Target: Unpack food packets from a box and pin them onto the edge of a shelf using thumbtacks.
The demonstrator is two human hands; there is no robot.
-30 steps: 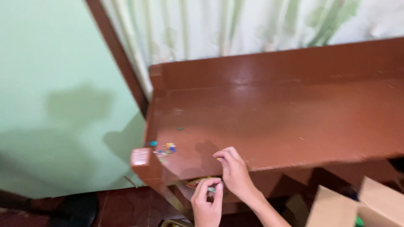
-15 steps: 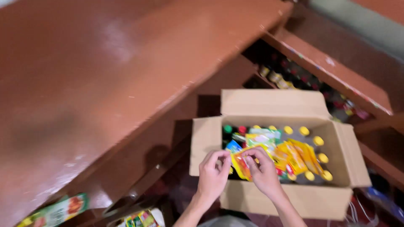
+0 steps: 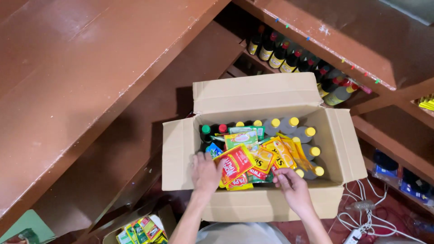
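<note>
Both hands are reaching into the open box (image 3: pixel 264 205), which is standing on the floor under the brown counter (image 3: pixel 90 77). The left hand (image 3: pixel 205 173) is lying at the near left side of the box, fingers bent over the edge of a red sachet (image 3: pixel 235 161); it seems to be gripping the sachet, though the thumb is hidden. The right hand (image 3: pixel 291 186) is resting at the near wall of the box, fingertips curled down among the sachets (image 3: pixel 271 156); whether it is pinching one I cannot tell.

The sachets, red, yellow and green, are lying in a loose pile in the middle of the box, on top of bottles (image 3: pixel 307 149) with yellow caps along the far and right sides, and some with green and red caps at the far left.

As I judge it, the work is at an early point: the box is looking almost full, and no sachet is lifted out of it yet.

Beyond the box, dark bottles (image 3: pixel 289 58) are standing on a low shelf. Left of the box, a smaller carton (image 3: pixel 142 230) is holding more packets. Right of the box, white cables (image 3: pixel 366 212) are lying on the floor.
</note>
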